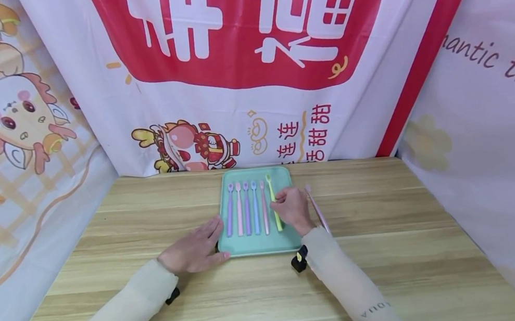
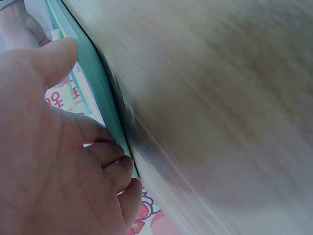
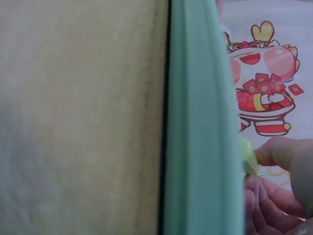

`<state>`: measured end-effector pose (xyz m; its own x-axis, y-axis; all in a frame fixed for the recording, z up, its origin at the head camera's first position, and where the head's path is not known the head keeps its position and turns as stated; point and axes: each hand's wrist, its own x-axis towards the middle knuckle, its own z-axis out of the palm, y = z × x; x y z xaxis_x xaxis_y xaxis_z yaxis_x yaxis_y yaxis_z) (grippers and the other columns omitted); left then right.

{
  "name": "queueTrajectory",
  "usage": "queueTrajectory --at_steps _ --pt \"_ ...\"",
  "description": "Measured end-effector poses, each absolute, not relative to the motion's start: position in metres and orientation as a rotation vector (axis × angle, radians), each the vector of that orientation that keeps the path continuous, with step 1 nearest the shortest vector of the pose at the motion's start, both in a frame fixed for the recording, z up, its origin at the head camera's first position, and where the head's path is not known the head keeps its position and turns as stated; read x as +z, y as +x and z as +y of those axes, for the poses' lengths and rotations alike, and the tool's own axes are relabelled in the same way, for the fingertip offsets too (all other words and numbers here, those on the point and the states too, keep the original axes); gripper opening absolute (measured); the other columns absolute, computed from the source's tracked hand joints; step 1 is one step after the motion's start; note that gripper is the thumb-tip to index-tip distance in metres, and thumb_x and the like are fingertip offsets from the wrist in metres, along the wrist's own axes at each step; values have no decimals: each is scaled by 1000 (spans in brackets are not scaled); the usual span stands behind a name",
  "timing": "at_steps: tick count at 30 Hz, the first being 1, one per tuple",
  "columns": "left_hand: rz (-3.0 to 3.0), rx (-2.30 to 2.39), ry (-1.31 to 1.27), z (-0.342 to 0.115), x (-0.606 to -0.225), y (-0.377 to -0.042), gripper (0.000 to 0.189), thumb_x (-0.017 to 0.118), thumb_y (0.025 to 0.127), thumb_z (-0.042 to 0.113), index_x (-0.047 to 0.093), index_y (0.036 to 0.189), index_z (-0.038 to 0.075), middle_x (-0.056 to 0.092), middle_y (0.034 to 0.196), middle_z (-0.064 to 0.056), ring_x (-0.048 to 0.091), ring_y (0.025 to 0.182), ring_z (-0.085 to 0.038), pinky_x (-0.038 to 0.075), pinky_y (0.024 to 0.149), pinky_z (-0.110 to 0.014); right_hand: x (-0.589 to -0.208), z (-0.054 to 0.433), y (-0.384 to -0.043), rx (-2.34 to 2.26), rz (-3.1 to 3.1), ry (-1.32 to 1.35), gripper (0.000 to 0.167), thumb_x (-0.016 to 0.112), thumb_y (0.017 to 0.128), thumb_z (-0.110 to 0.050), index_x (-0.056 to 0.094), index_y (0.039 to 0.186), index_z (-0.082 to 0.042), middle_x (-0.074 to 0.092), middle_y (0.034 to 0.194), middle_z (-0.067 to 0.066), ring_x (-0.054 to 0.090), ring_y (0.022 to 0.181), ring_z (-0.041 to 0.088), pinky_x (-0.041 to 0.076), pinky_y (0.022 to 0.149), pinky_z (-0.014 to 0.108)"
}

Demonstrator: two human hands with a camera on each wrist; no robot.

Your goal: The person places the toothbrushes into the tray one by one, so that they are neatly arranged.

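A mint-green tray point(image 1: 256, 245) lies on the table with a row of toothbrushes in it, heads pointing away from me. From left come a purple toothbrush point(image 1: 230, 215), a pink one, another purple one, a blue toothbrush point(image 1: 256, 210) and a second pink one. At the row's right end, my right hand point(image 1: 293, 209) pinches a yellow-green toothbrush point(image 1: 279, 224); the right wrist view shows thumb and fingers on its yellow-green end point(image 3: 249, 157). My left hand point(image 1: 196, 248) rests against the tray's left edge, fingers extended in the head view.
Just right of the tray, another pink toothbrush point(image 1: 318, 211) lies on the wooden table point(image 1: 391, 267), partly behind my right hand and sleeve. A printed cloth point(image 1: 240, 86) hangs at the table's back edge, close behind the tray. Patterned cloths hang at both sides.
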<state>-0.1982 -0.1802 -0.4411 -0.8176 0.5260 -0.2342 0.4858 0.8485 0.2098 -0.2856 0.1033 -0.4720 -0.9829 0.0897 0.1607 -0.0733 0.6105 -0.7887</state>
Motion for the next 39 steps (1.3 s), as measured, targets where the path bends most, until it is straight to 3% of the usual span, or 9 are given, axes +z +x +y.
queueTrajectory --at_steps 22,39 --pt "2736 222 758 -180 -441 -199 91 52 107 56 20 165 -6 15 176 -24 20 164 -42 25 132 -57 -477 99 -292 1304 -2736 -124 21 86 85 -12 80 105 -7 80 99 8 75 85 18 64 72 27" --pt "2727 234 753 -180 -442 -200 90 52 107 55 21 165 -6 16 176 -25 21 163 -43 25 132 -59 -476 97 -292 1266 -2772 -138 17 84 87 -13 80 103 -7 79 92 7 71 74 14 59 62 25"
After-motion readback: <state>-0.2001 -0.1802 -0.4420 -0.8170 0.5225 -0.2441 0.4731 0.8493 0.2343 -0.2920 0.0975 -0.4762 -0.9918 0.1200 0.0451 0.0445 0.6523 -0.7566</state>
